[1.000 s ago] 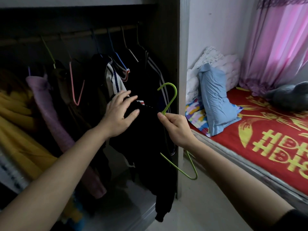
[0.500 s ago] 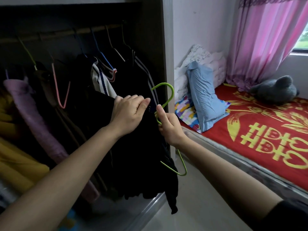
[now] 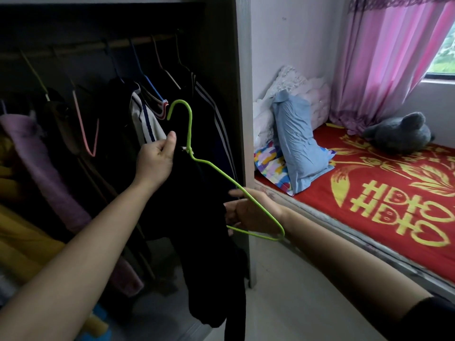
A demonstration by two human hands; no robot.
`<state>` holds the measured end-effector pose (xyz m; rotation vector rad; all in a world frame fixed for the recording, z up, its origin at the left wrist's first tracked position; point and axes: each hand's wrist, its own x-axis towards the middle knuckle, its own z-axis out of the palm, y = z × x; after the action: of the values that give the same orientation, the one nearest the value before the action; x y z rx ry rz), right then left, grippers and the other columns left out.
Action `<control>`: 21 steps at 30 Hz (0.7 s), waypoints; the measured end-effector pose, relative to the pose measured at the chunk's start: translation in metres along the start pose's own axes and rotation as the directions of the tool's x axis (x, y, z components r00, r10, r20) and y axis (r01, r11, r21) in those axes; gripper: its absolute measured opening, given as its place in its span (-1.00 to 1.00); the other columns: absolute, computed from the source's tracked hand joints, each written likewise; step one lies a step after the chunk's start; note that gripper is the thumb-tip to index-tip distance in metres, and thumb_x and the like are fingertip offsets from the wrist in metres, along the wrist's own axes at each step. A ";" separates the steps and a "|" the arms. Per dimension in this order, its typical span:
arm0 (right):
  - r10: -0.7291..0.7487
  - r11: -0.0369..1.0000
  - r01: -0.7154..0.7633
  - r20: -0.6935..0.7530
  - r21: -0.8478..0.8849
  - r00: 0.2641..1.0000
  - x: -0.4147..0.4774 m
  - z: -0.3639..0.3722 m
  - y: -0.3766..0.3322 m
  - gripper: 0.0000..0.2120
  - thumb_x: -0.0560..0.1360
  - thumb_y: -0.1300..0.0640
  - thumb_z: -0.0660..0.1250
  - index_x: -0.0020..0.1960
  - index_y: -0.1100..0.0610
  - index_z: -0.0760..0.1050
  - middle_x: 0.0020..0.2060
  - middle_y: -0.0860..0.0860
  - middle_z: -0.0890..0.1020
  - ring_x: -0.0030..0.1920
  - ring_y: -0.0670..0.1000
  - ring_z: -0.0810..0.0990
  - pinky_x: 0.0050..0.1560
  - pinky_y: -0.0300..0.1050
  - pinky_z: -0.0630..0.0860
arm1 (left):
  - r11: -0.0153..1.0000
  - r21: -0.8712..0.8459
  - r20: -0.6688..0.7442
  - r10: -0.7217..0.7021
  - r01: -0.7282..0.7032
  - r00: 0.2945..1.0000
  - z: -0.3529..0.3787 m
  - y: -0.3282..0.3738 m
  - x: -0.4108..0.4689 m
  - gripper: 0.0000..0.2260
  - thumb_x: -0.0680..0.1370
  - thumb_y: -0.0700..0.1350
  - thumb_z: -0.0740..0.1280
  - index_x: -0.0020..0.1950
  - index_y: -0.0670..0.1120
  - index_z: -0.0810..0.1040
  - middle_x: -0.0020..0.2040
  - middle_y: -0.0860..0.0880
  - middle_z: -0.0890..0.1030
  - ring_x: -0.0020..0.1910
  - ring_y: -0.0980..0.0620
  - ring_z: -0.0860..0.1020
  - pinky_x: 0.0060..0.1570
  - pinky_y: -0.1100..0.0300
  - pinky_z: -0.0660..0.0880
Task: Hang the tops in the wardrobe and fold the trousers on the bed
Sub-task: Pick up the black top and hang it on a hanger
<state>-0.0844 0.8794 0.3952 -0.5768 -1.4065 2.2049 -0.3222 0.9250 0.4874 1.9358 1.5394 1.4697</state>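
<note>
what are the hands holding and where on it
The left hand grips the black top at its collar, beside the neck of the green hanger. The right hand sits behind the hanger's lower arm; whether it grips anything cannot be told.

Lime green on the wire hanger (image 3: 191,129), plain black on the top (image 3: 197,242) draped from it. Dull grey-brown on the wardrobe panel (image 3: 242,119). Inside, pink on one hanger (image 3: 94,141), blue on another hanger (image 3: 152,87), lilac on a fuzzy garment (image 3: 37,153), mustard yellow on the bundle (image 3: 24,242) at far left, white with navy stripes on a shirt (image 3: 145,121), thin white stripes down a dark jacket (image 3: 216,107). Red bed cover (image 3: 317,193) with large yellow characters and flowers; pale blue pillow (image 3: 298,143); multicoloured blotchy cloth (image 3: 268,163); grey plush toy (image 3: 398,134). Pink curtain (image 3: 384,57), purple trim along its top.
</note>
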 end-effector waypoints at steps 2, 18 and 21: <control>-0.083 0.954 0.074 -0.021 -0.290 0.996 0.001 0.002 0.002 -0.82 0.49 0.05 0.28 0.00 0.11 0.56 -0.09 0.16 0.47 -0.11 0.07 0.45 -0.04 0.00 0.35 | 0.999 -0.022 -0.006 -0.038 0.038 0.999 -0.005 -0.007 0.003 -0.42 0.62 0.19 0.21 -0.41 -0.22 0.29 -0.42 -0.15 0.31 -0.40 -0.05 0.32 -0.33 0.12 0.24; -0.285 0.903 0.163 -0.273 -0.397 0.919 0.008 0.016 0.009 -0.62 0.66 -0.04 0.18 0.06 0.23 0.62 -0.13 0.06 0.70 -0.30 -0.06 0.60 -0.39 -0.28 0.45 | 0.941 -0.138 -0.101 -0.325 0.310 0.940 -0.026 -0.037 -0.001 -0.49 0.59 0.20 0.28 -0.46 0.00 0.22 -0.53 0.11 0.29 -0.56 0.18 0.27 -0.51 0.24 0.22; -0.155 0.944 0.066 -0.256 -0.324 0.954 0.003 0.022 0.021 -0.70 0.68 0.05 0.15 0.18 0.18 0.58 0.03 0.09 0.69 -0.19 -0.01 0.61 -0.25 -0.22 0.46 | 0.918 -0.179 -0.162 -0.382 0.353 0.910 -0.031 -0.035 0.003 -0.50 0.59 0.21 0.27 -0.44 0.00 0.24 -0.45 0.04 0.32 -0.50 0.13 0.30 -0.43 0.19 0.24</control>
<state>-0.1023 0.8574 0.3841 -0.8573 -1.5991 1.7418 -0.3680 0.9305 0.4778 1.3574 1.7089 1.5816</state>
